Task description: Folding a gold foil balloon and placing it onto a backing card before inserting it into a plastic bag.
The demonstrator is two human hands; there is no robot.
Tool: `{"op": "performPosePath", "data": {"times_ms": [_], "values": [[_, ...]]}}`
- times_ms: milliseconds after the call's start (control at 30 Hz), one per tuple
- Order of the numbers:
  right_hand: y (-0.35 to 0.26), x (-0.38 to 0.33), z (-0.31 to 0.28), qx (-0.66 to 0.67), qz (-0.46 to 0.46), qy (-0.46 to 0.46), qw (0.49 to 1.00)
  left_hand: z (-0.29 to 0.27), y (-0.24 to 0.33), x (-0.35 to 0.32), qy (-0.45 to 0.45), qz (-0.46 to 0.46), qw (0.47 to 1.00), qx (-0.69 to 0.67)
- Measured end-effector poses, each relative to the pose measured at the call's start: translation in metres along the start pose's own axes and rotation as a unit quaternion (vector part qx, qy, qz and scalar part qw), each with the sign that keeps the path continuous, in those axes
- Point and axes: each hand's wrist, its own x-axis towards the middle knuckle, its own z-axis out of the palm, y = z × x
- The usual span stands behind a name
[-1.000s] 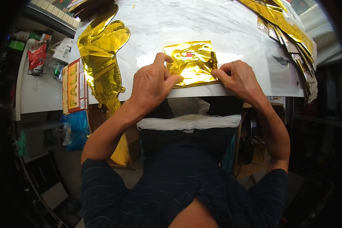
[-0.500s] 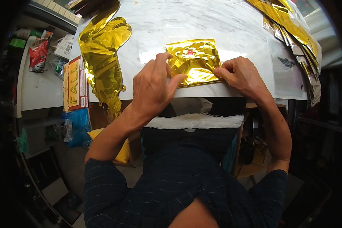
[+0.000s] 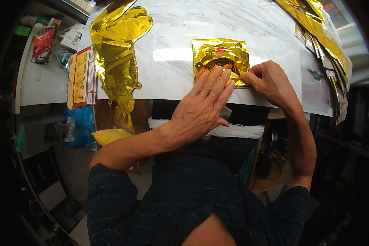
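Observation:
A folded gold foil balloon (image 3: 217, 47), roughly square with a small red mark, lies near the table's front edge. My left hand (image 3: 199, 102) is open, its stretched fingers flat over the balloon's lower part and the palm past the table edge. At the lower right corner, my right hand (image 3: 270, 82) pinches the foil between thumb and fingers. To the left, an unfolded flat gold foil balloon (image 3: 117, 53) with small round tabs along its edge spreads over the table, its lower end hanging off the front.
A red and cream printed package (image 3: 82, 78) lies at the table's left edge. Stacked flat gold foil pieces (image 3: 315, 28) and clear plastic sleeves (image 3: 315, 86) lie at the right. Below the left side are a blue plastic bag (image 3: 80, 127) and a yellow pillow-like thing (image 3: 110, 136).
My left hand has gone from the folded balloon's left edge to lying flat across its lower part. My right hand still pinches the corner. The whole view has shifted slightly.

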Motion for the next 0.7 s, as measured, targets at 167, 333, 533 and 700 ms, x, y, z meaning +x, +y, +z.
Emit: {"op": "performPosePath", "data": {"times_ms": [167,333,533,700], "values": [[0.002,-0.002,-0.001,0.006,-0.002,-0.009,1.0,0.002,0.001,0.0,-0.001,0.005,1.0,0.0],[0.001,0.0,-0.001,-0.009,0.005,-0.013,1.0,0.005,-0.002,0.001,-0.005,0.01,1.0,0.015],[0.007,-0.014,0.001,0.063,0.013,-0.014,0.998,0.008,-0.002,0.001,-0.003,0.004,1.0,0.026],[0.011,-0.02,0.008,0.048,0.007,0.067,0.997,0.009,-0.002,0.005,0.004,0.005,0.999,0.037]]}}
